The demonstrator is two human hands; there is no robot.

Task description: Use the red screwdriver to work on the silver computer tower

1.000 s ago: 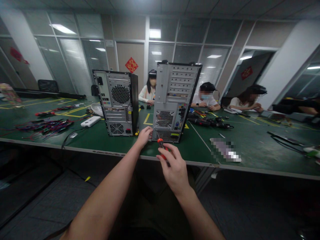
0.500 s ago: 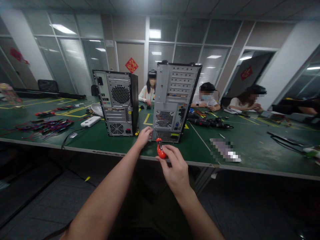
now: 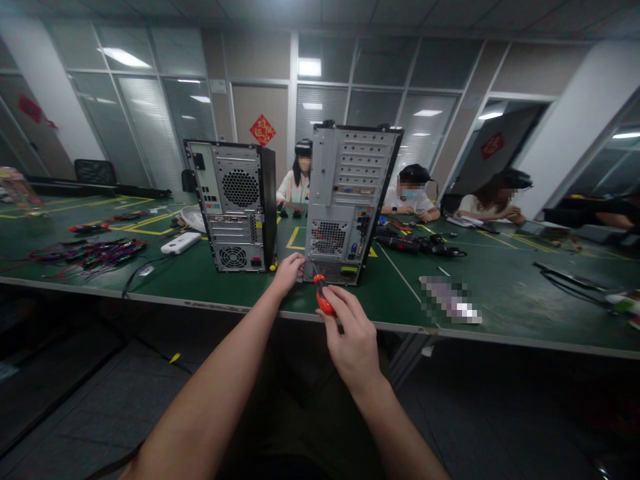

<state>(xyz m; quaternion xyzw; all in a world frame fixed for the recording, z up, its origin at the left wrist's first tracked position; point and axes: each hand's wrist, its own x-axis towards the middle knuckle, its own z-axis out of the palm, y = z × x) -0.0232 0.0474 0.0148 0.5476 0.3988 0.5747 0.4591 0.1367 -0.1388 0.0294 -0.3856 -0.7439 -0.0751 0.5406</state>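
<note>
My right hand (image 3: 353,340) grips the red and black handle of a screwdriver (image 3: 324,299) between thumb and fingers. The thin shaft points up and away, with its tip at the lower left of a grey desktop computer tower's (image 3: 333,173) back panel. Whether the tip sits in a screw is too small to tell. My left hand (image 3: 289,275) is closed at the tower's lower left edge, fingertips against the case; what they may pinch is hidden. The tower stands upright near the table's front edge, showing slot covers, ports and vent grilles.
A second computer tower (image 3: 233,207) stands upright to the left. Farther left lie a white power strip (image 3: 181,243) and tangled wires (image 3: 90,253). Black cables (image 3: 430,245) and a blurred-out flat object (image 3: 450,300) lie to the right. Several people sit across the green table (image 3: 505,293).
The screwdriver handle has turned and tilted slightly in my right hand, and its fingers have shifted a little. My left hand and the tower have stayed in place.
</note>
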